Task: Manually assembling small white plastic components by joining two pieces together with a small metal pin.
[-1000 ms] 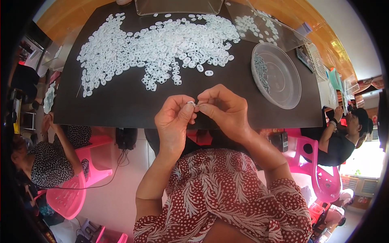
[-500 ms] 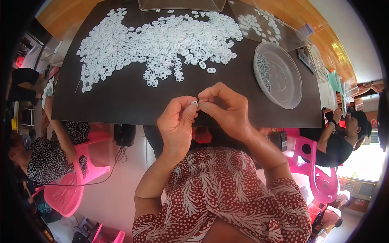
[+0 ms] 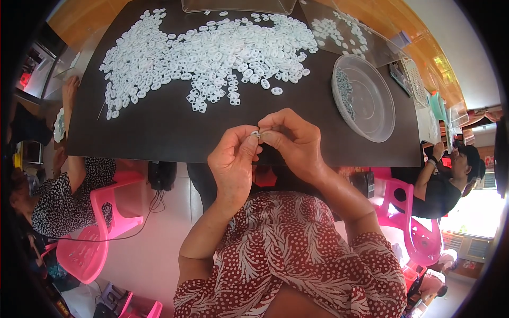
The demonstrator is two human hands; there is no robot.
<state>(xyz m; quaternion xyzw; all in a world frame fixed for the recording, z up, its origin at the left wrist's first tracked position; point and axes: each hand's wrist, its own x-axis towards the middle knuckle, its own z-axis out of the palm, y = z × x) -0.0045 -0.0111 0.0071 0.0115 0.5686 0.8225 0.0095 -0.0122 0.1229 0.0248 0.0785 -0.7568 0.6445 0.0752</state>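
Above the near edge of the dark table point(image 3: 154, 140), my two hands meet at the fingertips. Thumb and fingers of my left hand point(image 3: 233, 161) pinch a small white plastic piece point(image 3: 255, 133). My right hand point(image 3: 298, 143) is closed in a pinch against the same piece; whatever lies between its fingertips is too small and covered to make out. Beyond the hands spreads a big heap of white oval plastic pieces with two holes point(image 3: 228, 47). Smaller white pieces point(image 3: 207, 95) lie along its near side. One oval piece point(image 3: 276, 91) sits apart.
On the right stands a round clear plastic tub point(image 3: 379, 119) with small grey metal parts point(image 3: 344, 91). Behind it are a clear sheet with white pieces point(image 3: 328, 31) and a phone point(image 3: 400, 79). Other people sit on pink chairs point(image 3: 95, 238) at left and right.
My hands stay together in nearly the same place, with only slight finger movement. The person at the left has shifted their arms.
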